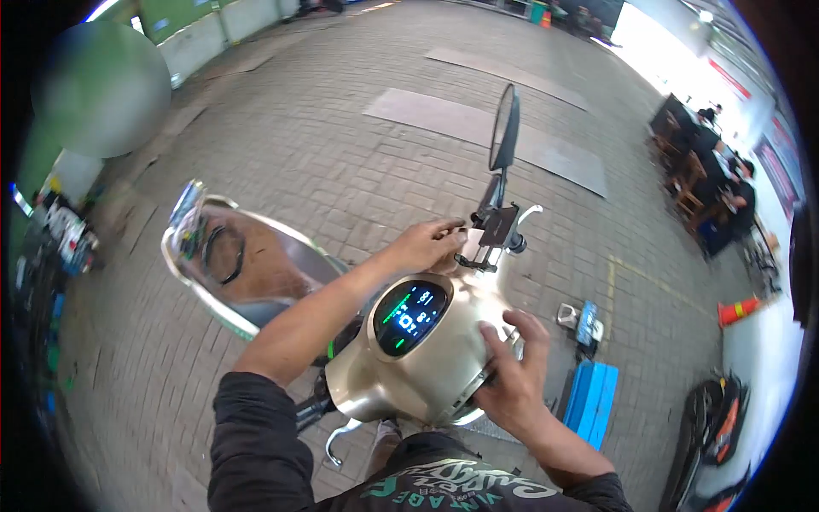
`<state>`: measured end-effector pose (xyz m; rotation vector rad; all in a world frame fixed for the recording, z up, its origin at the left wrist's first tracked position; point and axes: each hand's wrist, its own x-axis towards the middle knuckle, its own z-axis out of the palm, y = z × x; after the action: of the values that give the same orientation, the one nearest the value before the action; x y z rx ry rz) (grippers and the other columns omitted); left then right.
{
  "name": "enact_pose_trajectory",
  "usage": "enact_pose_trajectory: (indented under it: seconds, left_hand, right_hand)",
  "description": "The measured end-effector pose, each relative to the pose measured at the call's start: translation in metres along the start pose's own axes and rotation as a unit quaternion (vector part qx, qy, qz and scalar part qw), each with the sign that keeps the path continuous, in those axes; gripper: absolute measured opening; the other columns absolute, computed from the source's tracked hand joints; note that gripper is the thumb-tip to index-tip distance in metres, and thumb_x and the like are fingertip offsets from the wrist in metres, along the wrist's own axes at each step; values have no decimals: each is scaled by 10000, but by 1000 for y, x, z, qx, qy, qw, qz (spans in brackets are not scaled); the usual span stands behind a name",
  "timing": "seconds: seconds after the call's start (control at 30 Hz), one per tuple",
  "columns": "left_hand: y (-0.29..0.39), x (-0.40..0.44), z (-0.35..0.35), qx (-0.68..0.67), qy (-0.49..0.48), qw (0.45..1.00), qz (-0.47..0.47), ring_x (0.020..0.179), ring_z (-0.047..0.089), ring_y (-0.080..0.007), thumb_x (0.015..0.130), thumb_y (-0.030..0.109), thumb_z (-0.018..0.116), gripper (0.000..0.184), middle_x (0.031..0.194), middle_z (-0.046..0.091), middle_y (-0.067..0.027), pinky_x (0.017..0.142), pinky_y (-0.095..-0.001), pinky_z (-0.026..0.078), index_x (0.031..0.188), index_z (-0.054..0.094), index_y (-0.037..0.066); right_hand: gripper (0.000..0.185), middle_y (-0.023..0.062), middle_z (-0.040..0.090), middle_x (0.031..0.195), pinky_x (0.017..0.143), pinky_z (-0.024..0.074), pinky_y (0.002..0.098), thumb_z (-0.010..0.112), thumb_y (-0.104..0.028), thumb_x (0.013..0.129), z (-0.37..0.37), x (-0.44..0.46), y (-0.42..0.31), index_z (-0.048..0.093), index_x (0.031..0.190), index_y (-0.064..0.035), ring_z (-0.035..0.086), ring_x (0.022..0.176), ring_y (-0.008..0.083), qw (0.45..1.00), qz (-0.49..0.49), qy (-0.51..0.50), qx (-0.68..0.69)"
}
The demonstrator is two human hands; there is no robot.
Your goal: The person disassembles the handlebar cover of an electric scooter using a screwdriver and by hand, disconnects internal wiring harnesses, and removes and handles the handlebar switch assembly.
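Observation:
A gold scooter front cover (435, 367) with a lit oval display (411, 317) lies under both arms. My left hand (431, 246) rests at the cover's far edge beside the black phone holder (497, 229), its fingers bent together; what they hold, if anything, is hidden. My right hand (514, 371) is at the cover's right side with its fingers apart, thumb and fingertips touching the shell. A round black mirror (505, 128) stands up beyond the phone holder. A brake lever (339, 439) sticks out at the near end of the handlebar.
On the left, a long panel (264, 260) holds a black cable loop. To the right are a blue toolbox (591, 405) and small parts (587, 324) on the paving. Several people sit at the far right. An orange cone (739, 311) lies near the right wall.

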<state>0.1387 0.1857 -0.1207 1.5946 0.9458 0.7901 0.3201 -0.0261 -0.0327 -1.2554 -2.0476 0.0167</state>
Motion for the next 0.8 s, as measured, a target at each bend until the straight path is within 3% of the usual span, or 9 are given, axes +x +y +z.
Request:
enact_pose_trajectory:
  seconds: [0.1, 0.2, 0.23, 0.33, 0.5, 0.6, 0.63, 0.7, 0.8]
  left_hand:
    - [-1, 15, 11, 192, 27, 968, 162, 991, 624, -247, 885, 256, 651, 402, 1127, 628, -165, 868, -338, 488, 1190, 593, 0]
    - [2, 22, 7, 142, 6, 980, 141, 935, 630, -234, 864, 244, 659, 377, 1045, 648, -157, 846, -328, 488, 1145, 606, -2]
    - [4, 21, 8, 126, 12, 984, 127, 902, 638, -228, 872, 268, 645, 349, 986, 670, -148, 833, -334, 487, 1089, 626, -5]
    - [-4, 31, 10, 38, -12, 993, 116, 925, 636, -312, 875, 319, 631, 371, 996, 648, -198, 824, -384, 492, 1027, 652, -18]
    - [-14, 50, 7, 28, -37, 995, 85, 817, 654, -358, 922, 433, 526, 520, 853, 667, -234, 748, -420, 481, 886, 658, -68]
    - [-1, 52, 9, 139, -45, 985, 87, 877, 662, -296, 968, 390, 476, 451, 934, 688, -205, 783, -378, 486, 961, 676, -14]
    - [5, 51, 9, 149, -53, 984, 81, 889, 649, -342, 962, 412, 473, 480, 941, 674, -232, 798, -402, 482, 952, 675, -23]
    - [13, 49, 7, 171, -69, 981, 64, 913, 622, -436, 950, 456, 465, 537, 955, 648, -285, 827, -451, 476, 933, 674, -39]
    - [12, 51, 9, 206, -66, 973, 79, 931, 627, -432, 966, 458, 430, 546, 937, 640, -298, 843, -453, 480, 931, 672, -30]
  right_hand:
    - [750, 214, 494, 1148, 918, 452, 415, 680, 70, 627, 7, -27, -23, 401, 1320, 4, 541, 1041, 336, 977, 210, 39, 20]
    - [647, 187, 528, 1131, 892, 472, 397, 644, 102, 694, 19, -46, -40, 413, 1293, 22, 568, 1003, 268, 920, 356, 103, 129]
    - [504, 154, 553, 1148, 867, 489, 387, 563, 46, 834, 16, -41, -53, 412, 1314, 8, 582, 1007, 233, 859, 429, 102, 261]
    - [408, 158, 555, 1201, 902, 480, 399, 471, -63, 935, 16, -38, -76, 409, 1334, -3, 578, 1062, 262, 565, 593, 171, 548]
    - [423, 145, 558, 1231, 939, 477, 441, 411, -281, 1005, 35, -27, -77, 419, 1336, -19, 574, 1113, 274, 611, 462, 191, 614]
    - [532, 142, 549, 1266, 953, 482, 471, 448, -442, 984, 50, -23, -71, 429, 1335, -42, 567, 1138, 284, 547, 556, 220, 586]
    - [518, 145, 579, 1214, 896, 530, 487, 532, -425, 963, 48, -13, -73, 465, 1285, -25, 609, 1069, 285, 620, 605, 170, 469]
    - [488, 152, 599, 1169, 846, 555, 480, 603, -356, 935, 38, -4, -71, 480, 1258, -11, 630, 1031, 283, 596, 610, 119, 508]
    - [492, 161, 622, 1110, 807, 577, 445, 691, -243, 884, 35, -1, -67, 483, 1243, 22, 655, 979, 277, 588, 600, 129, 527]
